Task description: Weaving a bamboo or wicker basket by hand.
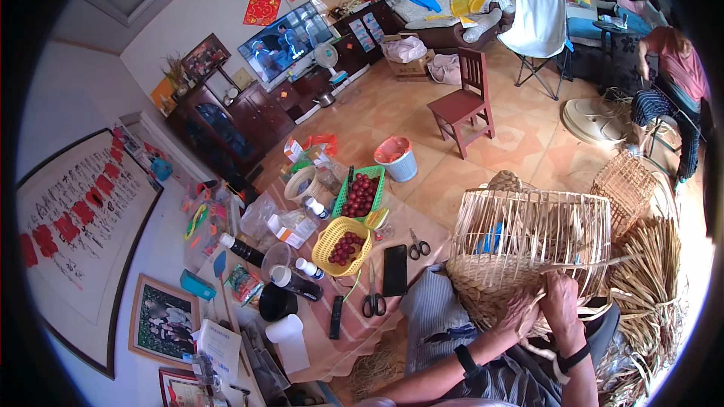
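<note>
A half-woven straw basket (483,271) lies on its side across my lap, its slatted frame of thin upright strips pointing away from me and a dense braided part nearest me. My left hand (519,315) is closed at the woven edge, pinching a pale straw strip. Right beside it, my right hand (560,305) is bent with its fingers closed on a straw strand (603,263) that sticks out to the right. The fingertips of both hands are partly hidden. Through the slats a bit of blue (490,238) shows inside the basket.
On my right stand a bundle of dry straw (645,286) and another woven basket (624,190). The cloth-covered table (354,354) on my left bears scissors (373,303), a phone (394,270) and fruit baskets (324,252). Beyond are a bin (400,166), a chair (460,109) and a seated person (675,68).
</note>
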`<move>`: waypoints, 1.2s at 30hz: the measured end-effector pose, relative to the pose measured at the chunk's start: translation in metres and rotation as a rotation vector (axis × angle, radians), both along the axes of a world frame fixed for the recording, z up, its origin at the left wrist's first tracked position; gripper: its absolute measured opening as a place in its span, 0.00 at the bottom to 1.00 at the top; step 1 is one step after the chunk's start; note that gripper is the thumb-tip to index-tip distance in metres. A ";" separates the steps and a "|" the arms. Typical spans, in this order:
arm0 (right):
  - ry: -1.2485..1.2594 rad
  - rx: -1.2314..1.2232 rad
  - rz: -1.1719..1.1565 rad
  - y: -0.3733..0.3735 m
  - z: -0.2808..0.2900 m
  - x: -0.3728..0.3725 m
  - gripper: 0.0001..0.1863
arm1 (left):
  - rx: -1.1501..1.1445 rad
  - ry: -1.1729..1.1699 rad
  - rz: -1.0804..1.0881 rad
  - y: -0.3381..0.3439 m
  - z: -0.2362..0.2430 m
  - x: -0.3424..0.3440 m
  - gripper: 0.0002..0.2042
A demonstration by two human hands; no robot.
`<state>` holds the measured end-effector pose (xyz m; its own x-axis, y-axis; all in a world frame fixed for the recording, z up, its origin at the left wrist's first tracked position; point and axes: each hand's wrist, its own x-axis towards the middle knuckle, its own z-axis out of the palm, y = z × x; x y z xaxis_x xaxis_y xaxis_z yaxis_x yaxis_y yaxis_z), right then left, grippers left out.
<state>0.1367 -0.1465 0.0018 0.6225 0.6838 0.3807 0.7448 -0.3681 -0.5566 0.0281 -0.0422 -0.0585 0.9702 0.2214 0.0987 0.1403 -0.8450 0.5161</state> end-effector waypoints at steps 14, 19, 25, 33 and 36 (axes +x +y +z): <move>1.039 0.771 -0.051 -0.046 -0.042 -0.007 0.14 | -0.163 0.052 -0.073 0.019 0.053 -0.002 0.21; 1.271 0.938 -0.077 -0.070 -0.059 -0.022 0.17 | -0.112 -0.228 0.068 0.003 0.043 0.003 0.16; 0.709 0.324 -0.247 -0.059 -0.022 0.009 0.14 | -0.108 -0.113 0.108 0.003 0.047 0.021 0.19; 0.510 0.154 -0.207 -0.059 -0.030 0.007 0.08 | -0.138 -0.160 0.113 0.003 0.044 0.021 0.24; 0.615 0.196 -0.229 -0.064 -0.028 0.003 0.13 | -0.158 -0.167 0.092 0.005 0.044 0.014 0.22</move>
<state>0.1394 -0.2107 -0.0258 0.8859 0.4637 0.0155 0.1877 -0.3276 -0.9260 0.0416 -0.0371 -0.0141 0.9184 0.3335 0.2127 0.1148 -0.7393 0.6635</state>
